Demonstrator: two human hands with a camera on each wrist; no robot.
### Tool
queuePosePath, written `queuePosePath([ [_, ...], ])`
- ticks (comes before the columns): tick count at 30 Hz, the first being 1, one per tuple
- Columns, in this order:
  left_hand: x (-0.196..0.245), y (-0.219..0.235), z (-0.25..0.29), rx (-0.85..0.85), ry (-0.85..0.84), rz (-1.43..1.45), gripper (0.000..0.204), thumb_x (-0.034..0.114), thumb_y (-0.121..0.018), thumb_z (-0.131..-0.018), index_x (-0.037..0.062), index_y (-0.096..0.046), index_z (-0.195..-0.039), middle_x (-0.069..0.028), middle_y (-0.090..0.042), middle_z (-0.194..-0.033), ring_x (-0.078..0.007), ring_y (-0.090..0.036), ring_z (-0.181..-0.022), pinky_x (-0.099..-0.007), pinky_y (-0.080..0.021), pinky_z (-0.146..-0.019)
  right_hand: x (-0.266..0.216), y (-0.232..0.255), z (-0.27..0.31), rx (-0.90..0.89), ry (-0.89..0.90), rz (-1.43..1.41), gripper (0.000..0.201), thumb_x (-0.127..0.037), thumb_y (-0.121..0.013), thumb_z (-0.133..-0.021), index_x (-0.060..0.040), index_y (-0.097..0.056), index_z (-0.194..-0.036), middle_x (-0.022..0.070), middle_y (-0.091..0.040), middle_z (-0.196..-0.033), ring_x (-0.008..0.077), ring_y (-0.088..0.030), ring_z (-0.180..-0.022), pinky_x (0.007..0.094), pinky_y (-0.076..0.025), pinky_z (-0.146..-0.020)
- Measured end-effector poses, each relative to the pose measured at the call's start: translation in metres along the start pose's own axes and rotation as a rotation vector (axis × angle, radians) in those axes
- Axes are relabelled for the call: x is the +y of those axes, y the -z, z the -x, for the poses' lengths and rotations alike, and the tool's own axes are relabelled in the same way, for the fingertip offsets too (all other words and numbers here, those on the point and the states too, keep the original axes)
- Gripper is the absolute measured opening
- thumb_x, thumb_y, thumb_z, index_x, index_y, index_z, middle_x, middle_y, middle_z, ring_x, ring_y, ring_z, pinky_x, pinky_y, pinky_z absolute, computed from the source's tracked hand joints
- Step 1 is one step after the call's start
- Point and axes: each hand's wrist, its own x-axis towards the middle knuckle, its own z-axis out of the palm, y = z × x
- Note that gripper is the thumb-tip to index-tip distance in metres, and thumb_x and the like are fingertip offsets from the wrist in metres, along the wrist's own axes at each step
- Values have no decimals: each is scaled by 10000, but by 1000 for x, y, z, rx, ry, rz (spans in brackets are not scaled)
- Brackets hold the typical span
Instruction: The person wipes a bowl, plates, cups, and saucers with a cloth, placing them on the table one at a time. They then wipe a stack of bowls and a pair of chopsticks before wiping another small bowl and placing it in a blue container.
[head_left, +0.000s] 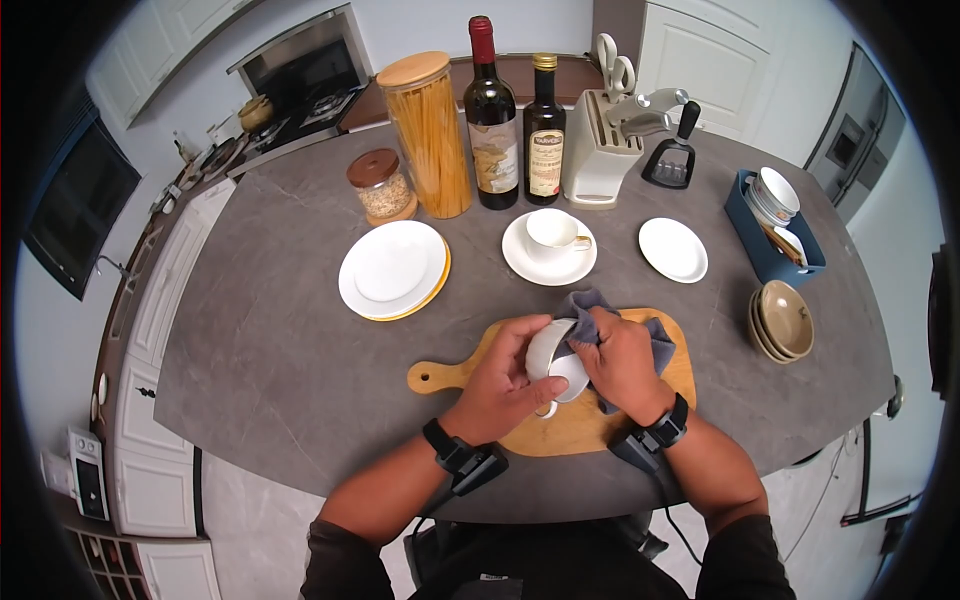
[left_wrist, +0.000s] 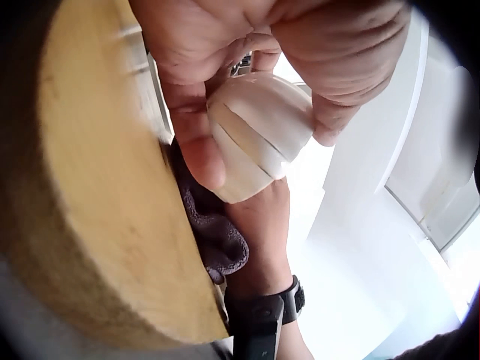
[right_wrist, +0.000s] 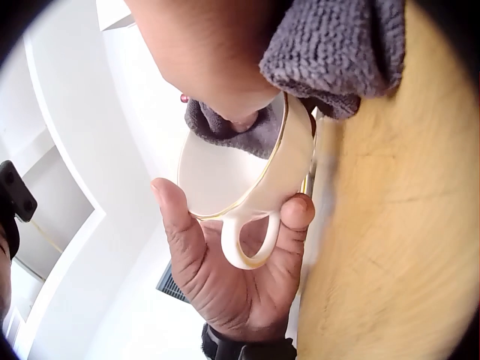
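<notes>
A white cup [head_left: 548, 352] with a gold rim is tilted above the wooden board [head_left: 540, 436]. My left hand [head_left: 505, 385] grips it from outside, thumb near the rim and fingers round the wall; the left wrist view shows the cup [left_wrist: 259, 135] between thumb and fingers. My right hand [head_left: 628, 368] pinches a dark grey cloth [head_left: 662, 345] and presses part of it inside the cup. In the right wrist view the cloth [right_wrist: 330, 56] lies against the inner wall, and the cup's handle [right_wrist: 251, 259] points toward the left palm.
Behind the board stand a cup on a saucer [head_left: 549, 268], a stack of plates [head_left: 392, 270] and a small plate [head_left: 673, 250]. Farther back are a pasta jar [head_left: 430, 140], two bottles and a knife block [head_left: 600, 160]. Bowls [head_left: 788, 320] and a blue bin [head_left: 770, 255] stand right.
</notes>
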Motion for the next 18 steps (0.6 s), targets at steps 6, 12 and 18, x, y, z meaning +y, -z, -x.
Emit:
queuePosePath([
  [6, -5, 2, -7, -26, -132, -94, 857, 52, -816, -946, 42, -288, -1620, -145, -421, -1592, -236, -450, -1479, -402, -401, -1227, -4, 1, 0, 91, 10, -134, 273, -35, -738, -874, 0, -637, -1126, 264, -715, -986, 491, -695, -961, 518, -559, -798],
  [12, -4, 2, -6, -48, -49, -157, 926, 125, -852, -938, 44, -256, -1642, -143, -419, -1571, -230, -460, -1465, -405, -437, -1215, 0, 3, 2, 31, 118, -209, 375, 85, -633, -848, 32, -568, -1213, 262, -633, -1123, 507, -630, -1061, 501, -534, -875],
  [18, 8, -5, -4, -21, 71, -133, 873, 229, -812, -986, 13, -268, -1634, -130, -436, -1557, -211, -467, -1446, -389, -409, -1216, 4, 1, 1, 55, 235, -185, 455, 97, -633, -833, 41, -567, -1280, 254, -624, -1156, 507, -623, -1088, 500, -531, -897],
])
